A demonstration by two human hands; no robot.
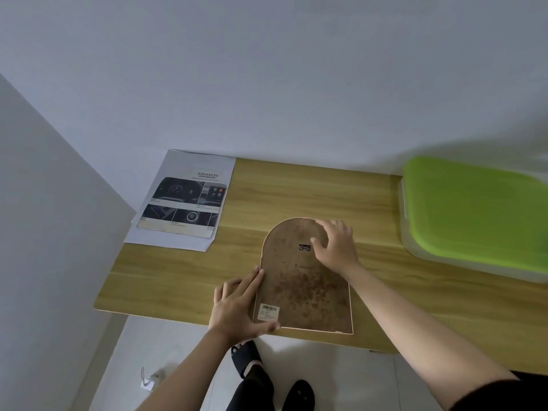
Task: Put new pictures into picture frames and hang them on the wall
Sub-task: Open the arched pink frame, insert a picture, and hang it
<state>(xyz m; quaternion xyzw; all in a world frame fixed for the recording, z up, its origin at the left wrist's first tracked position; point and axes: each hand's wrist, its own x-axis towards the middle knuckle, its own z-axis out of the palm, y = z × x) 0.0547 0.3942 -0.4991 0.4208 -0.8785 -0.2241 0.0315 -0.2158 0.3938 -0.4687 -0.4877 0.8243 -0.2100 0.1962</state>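
Observation:
An arch-topped picture frame (305, 289) lies face down on the wooden table (296, 191), its stained brown backing board up, with a small black hanger (304, 248) near the top and a barcode sticker at the lower left. My left hand (240, 307) lies flat against the frame's left edge, thumb at its lower left corner. My right hand (336, 244) rests on the upper right of the backing, fingers spread, beside the hanger. A printed picture sheet (181, 203) showing car interior photos lies on white paper at the table's far left corner.
A container with a bright green lid (474, 209) stands at the table's right end. White walls enclose the table at the back and left. Below the near edge are my legs and dark slippers (246, 360) on a pale tiled floor, with a white plug (147, 382) lying there.

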